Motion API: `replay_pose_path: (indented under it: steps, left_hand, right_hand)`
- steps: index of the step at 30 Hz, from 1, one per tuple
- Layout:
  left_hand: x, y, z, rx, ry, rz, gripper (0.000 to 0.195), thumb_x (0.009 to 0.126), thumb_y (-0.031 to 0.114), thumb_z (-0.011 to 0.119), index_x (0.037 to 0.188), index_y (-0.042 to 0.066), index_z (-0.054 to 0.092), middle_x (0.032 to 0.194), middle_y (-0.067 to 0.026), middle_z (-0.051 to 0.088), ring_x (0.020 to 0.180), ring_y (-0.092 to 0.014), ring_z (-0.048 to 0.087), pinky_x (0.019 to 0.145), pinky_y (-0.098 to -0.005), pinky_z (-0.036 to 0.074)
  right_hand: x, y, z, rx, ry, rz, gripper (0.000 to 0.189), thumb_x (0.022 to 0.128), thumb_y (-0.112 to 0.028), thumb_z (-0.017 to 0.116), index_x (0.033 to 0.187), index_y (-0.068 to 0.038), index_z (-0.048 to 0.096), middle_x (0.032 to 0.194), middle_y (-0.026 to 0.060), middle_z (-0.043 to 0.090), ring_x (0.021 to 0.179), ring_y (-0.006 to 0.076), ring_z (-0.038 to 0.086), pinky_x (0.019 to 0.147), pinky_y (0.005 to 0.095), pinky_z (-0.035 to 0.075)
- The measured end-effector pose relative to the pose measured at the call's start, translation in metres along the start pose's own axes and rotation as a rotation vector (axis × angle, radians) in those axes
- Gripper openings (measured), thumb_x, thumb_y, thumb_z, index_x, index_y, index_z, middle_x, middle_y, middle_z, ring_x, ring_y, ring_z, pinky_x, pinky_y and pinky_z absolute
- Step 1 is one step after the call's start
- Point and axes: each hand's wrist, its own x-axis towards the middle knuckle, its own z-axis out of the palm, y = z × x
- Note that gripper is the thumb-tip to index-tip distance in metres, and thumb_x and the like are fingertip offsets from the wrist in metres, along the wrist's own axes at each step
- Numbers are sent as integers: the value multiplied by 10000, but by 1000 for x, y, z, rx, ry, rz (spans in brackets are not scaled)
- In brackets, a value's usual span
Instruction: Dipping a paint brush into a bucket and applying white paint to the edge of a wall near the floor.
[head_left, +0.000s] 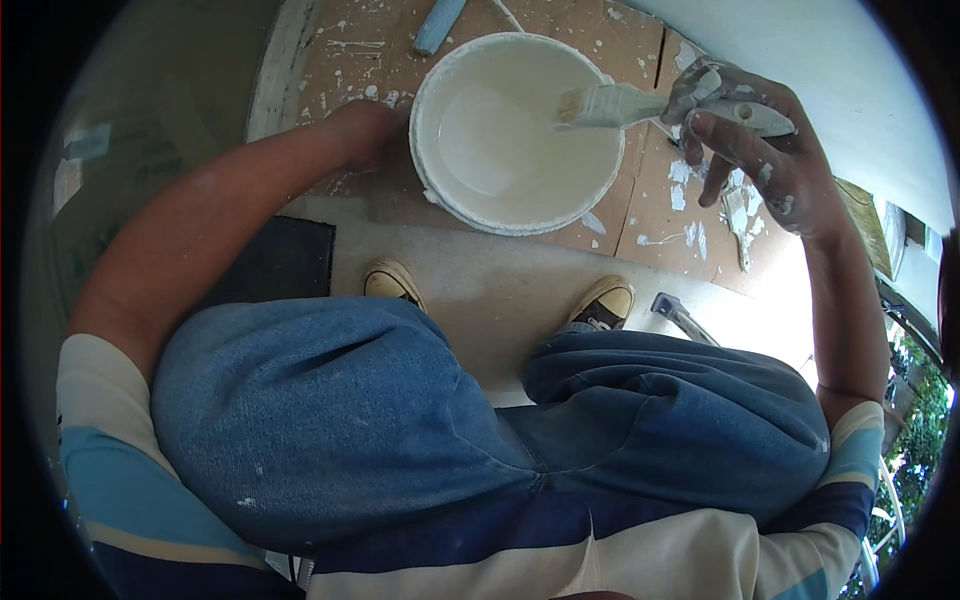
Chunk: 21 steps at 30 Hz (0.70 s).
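Observation:
A large white bucket (517, 226) sits before me on spattered cardboard, holding off-white paint (480, 142) with its rim crusted. My right hand (780, 150), smeared with paint, holds a flat paintbrush (619, 105) by its pale handle. The brush lies sideways across the bucket's right rim, its coated bristles over the inside; whether they touch the paint is unclear. My left hand (364, 131) is against or just beside the bucket's left outer wall. Its fingers are in shadow and partly hidden, so its grip cannot be made out.
Paint-spotted cardboard (349, 64) covers the floor. Another paintbrush (737, 225) lies on it at right. A blue cylindrical object (439, 26) lies beyond the bucket. A tool with a dark end (679, 315) rests near my right shoe (604, 300). A pale wall (817, 45) stands at upper right.

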Motion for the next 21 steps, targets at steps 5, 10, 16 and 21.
replay_pose_path:
  steps: [5, 10, 16, 21]
  left_hand:
    - [1, 4, -4, -31, 3, -17, 474, 760, 122, 659, 1201, 22, 521, 937, -220, 669, 911, -406, 651, 774, -477, 527]
    - [0, 4, -3, -3, 6, -24, 477, 775, 127, 650, 1220, 31, 506, 944, -214, 670, 913, -407, 650, 775, -476, 526]
    - [0, 4, -2, 4, -5, -17, 497, 784, 135, 642, 1244, 24, 488, 950, -211, 671, 923, -403, 649, 783, -470, 524]
    - [1, 4, 0, 10, -17, -28, 488, 776, 128, 644, 1235, 45, 502, 944, -212, 669, 918, -402, 650, 782, -471, 525]
  right_hand:
    - [-3, 25, 2, 151, 66, -61, 462, 948, -248, 591, 1297, 32, 474, 893, 174, 650, 755, 229, 689, 540, 338, 625]
    - [3, 21, -5, 240, -31, 32, 382, 961, -318, 588, 1184, -9, 560, 882, 128, 649, 778, 188, 665, 573, 309, 603]
    - [10, 22, -3, 145, -7, 139, 345, 945, -360, 617, 1023, -24, 625, 790, 92, 627, 694, 141, 643, 522, 268, 580]
    - [11, 15, 3, 137, 133, 162, 340, 947, -345, 619, 1046, -20, 627, 756, 83, 622, 635, 135, 637, 512, 259, 572]
